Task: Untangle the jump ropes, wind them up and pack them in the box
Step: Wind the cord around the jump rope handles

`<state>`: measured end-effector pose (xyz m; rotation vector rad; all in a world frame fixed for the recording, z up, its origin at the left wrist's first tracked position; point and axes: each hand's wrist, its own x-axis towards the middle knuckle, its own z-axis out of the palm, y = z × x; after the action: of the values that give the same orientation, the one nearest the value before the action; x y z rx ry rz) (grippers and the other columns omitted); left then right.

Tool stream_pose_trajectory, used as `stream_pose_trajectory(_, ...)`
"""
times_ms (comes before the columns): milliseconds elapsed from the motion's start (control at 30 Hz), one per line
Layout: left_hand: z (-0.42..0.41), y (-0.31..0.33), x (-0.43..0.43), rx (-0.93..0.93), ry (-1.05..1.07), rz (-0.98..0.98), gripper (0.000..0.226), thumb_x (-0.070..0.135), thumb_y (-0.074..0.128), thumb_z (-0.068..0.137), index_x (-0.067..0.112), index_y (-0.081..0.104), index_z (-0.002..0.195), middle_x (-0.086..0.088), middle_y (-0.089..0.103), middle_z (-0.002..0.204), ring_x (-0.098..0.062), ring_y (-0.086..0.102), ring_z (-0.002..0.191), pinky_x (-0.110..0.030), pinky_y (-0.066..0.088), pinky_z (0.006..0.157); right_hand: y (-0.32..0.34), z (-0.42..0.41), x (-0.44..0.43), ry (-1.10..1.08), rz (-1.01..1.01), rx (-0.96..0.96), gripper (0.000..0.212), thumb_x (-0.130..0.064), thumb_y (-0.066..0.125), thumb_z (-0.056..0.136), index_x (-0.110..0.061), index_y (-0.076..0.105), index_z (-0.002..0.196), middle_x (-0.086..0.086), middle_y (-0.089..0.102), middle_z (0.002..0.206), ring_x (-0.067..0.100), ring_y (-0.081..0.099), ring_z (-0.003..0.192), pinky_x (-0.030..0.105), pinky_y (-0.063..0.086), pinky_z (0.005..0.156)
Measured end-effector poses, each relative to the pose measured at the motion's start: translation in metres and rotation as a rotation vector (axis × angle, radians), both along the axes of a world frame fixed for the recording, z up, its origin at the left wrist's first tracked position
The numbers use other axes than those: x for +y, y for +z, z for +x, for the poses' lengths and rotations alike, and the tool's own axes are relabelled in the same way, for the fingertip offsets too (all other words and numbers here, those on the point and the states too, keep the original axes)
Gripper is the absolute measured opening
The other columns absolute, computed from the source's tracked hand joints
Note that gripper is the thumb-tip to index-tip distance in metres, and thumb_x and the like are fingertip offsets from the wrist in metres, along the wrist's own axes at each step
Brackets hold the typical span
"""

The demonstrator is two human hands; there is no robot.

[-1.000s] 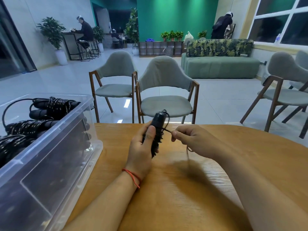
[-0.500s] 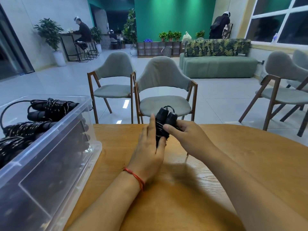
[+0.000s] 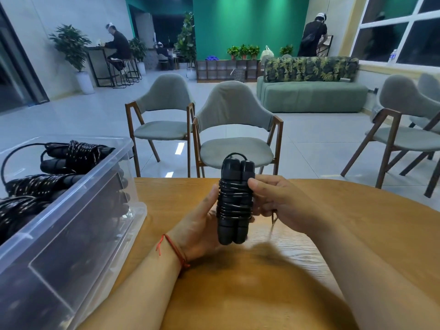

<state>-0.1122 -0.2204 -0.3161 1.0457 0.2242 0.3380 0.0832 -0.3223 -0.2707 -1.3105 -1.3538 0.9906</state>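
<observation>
Both hands clasp the wound jump rope (image 3: 234, 206) upright above the table (image 3: 357, 210): left hand (image 3: 197, 226) cradling its handles, right hand (image 3: 279, 201) pinching the coils (winding looks finished). Next, probably: carry it left into the box (image 3: 78, 222).

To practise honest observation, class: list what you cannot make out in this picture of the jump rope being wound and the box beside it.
Head view only.
- Fingers of the left hand: hidden behind the jump rope.
- Where that rope ends: covered by the right hand.
- The box: cut off by the left and bottom edges; its cloudy wall hides how many ropes lie inside.
</observation>
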Motion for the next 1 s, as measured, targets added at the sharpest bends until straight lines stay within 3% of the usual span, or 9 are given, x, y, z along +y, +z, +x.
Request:
stream_pose_trajectory(67,-0.001,-0.005,0.0,-0.032,-0.105,-0.02,0.093,0.075,0.065,0.086,0.012,0.051,0.153,-0.022,0.057,0.148,-0.041,0.054,0.138,-0.062,0.039,0.116,0.001,-0.003,-0.001,0.05,0.003,0.037,0.046,-0.054,0.055,0.103,-0.013,0.074,0.109,0.016,0.048,0.08,0.031,0.042,0.071,0.027,0.036,0.063)
stream_pose_trajectory(167,-0.002,-0.002,0.002,-0.106,-0.164,-0.024,0.087,0.074,0.068,0.085,0.007,0.057,0.139,-0.017,0.065,0.112,-0.028,0.068,0.099,-0.044,0.06,0.085,0.007,-0.005,-0.001,0.082,-0.001,0.021,0.036,-0.053,0.056,0.105,-0.023,0.075,0.1,0.007,0.039,0.072,0.032,0.03,0.071,0.031,0.031,0.063)
stream_pose_trajectory(300,0.004,0.007,0.005,-0.034,0.267,0.225,0.087,0.072,0.08,0.075,0.01,0.06,0.134,-0.01,0.065,0.104,-0.023,0.065,0.087,-0.038,0.06,0.064,0.014,-0.008,0.002,-0.169,0.012,-0.242,0.031,-0.047,0.048,0.111,-0.04,0.071,0.13,-0.022,0.056,0.065,0.0,0.051,0.062,0.021,0.039,0.065)
stream_pose_trajectory(367,0.012,0.008,0.0,0.025,0.479,0.362,0.082,0.066,0.082,0.075,0.012,0.055,0.131,-0.01,0.069,0.104,-0.024,0.068,0.085,-0.037,0.059,0.06,0.009,-0.016,0.007,-0.24,0.023,-0.292,0.035,-0.048,0.038,0.114,-0.038,0.071,0.12,-0.018,0.058,0.072,0.001,0.052,0.065,0.028,0.044,0.068)
stream_pose_trajectory(500,0.022,-0.001,-0.007,0.174,0.831,0.764,0.065,0.057,0.084,0.081,0.036,0.042,0.125,0.004,0.062,0.115,-0.008,0.067,0.098,-0.025,0.058,0.077,-0.004,-0.026,0.012,-0.149,-0.053,0.058,0.04,-0.052,0.044,0.101,-0.015,0.058,0.095,0.009,0.046,0.082,0.016,0.043,0.066,0.045,0.043,0.072)
stream_pose_trajectory(667,0.028,-0.009,-0.009,0.322,0.922,1.212,0.07,0.04,0.074,0.094,0.032,0.033,0.149,0.013,0.034,0.135,-0.001,0.045,0.119,-0.009,0.042,0.091,-0.011,-0.033,0.019,-0.247,-0.061,0.007,0.032,-0.06,0.067,0.098,-0.033,0.072,0.115,-0.017,0.062,0.069,0.008,0.048,0.065,0.025,0.04,0.058)
stream_pose_trajectory(767,0.024,-0.002,-0.011,0.162,0.694,1.017,0.058,0.041,0.068,0.099,0.039,0.04,0.15,0.013,0.044,0.14,-0.002,0.054,0.124,-0.021,0.055,0.096,-0.012,-0.025,0.018,-0.354,-0.062,0.172,0.032,-0.057,0.068,0.098,-0.026,0.076,0.1,-0.011,0.058,0.065,0.012,0.045,0.062,0.025,0.037,0.054)
stream_pose_trajectory(833,0.018,0.008,-0.005,0.05,0.619,0.586,0.044,0.05,0.06,0.101,0.036,0.052,0.142,-0.004,0.059,0.136,-0.022,0.067,0.118,-0.039,0.063,0.082,-0.007,-0.016,0.015,-0.311,-0.087,0.359,0.032,-0.055,0.066,0.1,-0.023,0.071,0.094,-0.006,0.046,0.063,0.01,0.036,0.055,0.022,0.033,0.048)
stream_pose_trajectory(1000,0.006,0.009,0.001,0.184,-0.052,-0.052,0.087,0.076,0.033,0.102,0.005,0.057,0.144,-0.026,0.069,0.118,-0.032,0.075,0.089,-0.036,0.061,0.061,-0.006,-0.012,0.011,-0.122,-0.106,0.342,0.04,-0.053,0.058,0.105,-0.033,0.075,0.075,-0.003,0.041,0.067,0.009,0.035,0.055,0.019,0.032,0.048)
